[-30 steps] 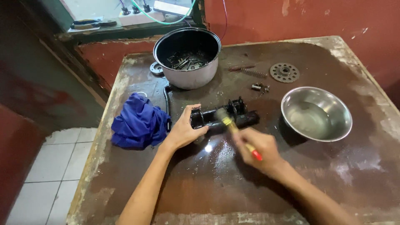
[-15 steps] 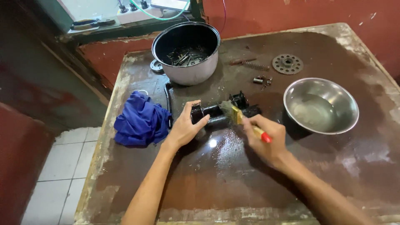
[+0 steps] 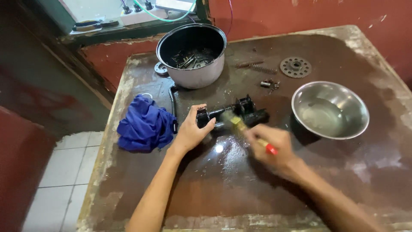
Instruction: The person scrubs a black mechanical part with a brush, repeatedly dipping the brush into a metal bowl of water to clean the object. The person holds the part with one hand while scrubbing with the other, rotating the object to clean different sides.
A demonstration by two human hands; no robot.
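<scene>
Head view: at the middle of the frame a black metal part [image 3: 231,116] lies lengthwise on the stained, wet counter [image 3: 257,193]. The left hand [image 3: 191,131] is closed on its left end, thumb over the top, pinning it down. The right hand [image 3: 270,148] is wrapped around a small paintbrush [image 3: 242,129] with a red-tipped handle; its bristles touch the middle of the part, and the brush is blurred.

As for progress, the part looks wet and dark along its length, and liquid shines on the counter just below it, so brushing seems well under way. Whether the far side or the right end is clean cannot be told from here.

To the right sits a steel bowl [image 3: 330,109] holding a little clear liquid. In the upper middle, a grey pot [image 3: 192,53] holds a heap of small dark metal pieces. A toothed gear [image 3: 295,67], a spring [image 3: 262,68] and a few small fittings lie loose at upper right, apparently not in the pot yet. A crumpled blue cloth [image 3: 143,124] lies left of the part.
</scene>
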